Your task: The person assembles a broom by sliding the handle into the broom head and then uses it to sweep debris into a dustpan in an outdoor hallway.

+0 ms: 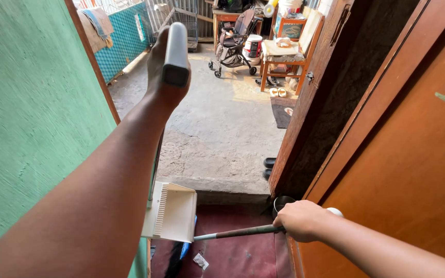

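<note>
My left hand (161,77) is raised at the upper middle, closed around the grey top grip (175,49) of a long-handled dustpan. Its thin pole runs down beside my forearm to the white pan (173,212), which hangs tilted at the doorstep with a comb edge on its left side. My right hand (303,220) at the lower right grips a thin dark broom handle (238,233) that points left toward the pan. The broom's head is hidden behind the pan. A small wrapper (200,260) lies on the dark red mat (238,255) below.
A green wall (32,118) fills the left; an open brown wooden door (413,164) fills the right. Past the concrete step (217,184) lies a grey yard with a stroller (234,44), a wooden chair (287,56), sandals (277,92) and a dark bowl (281,202) by the door.
</note>
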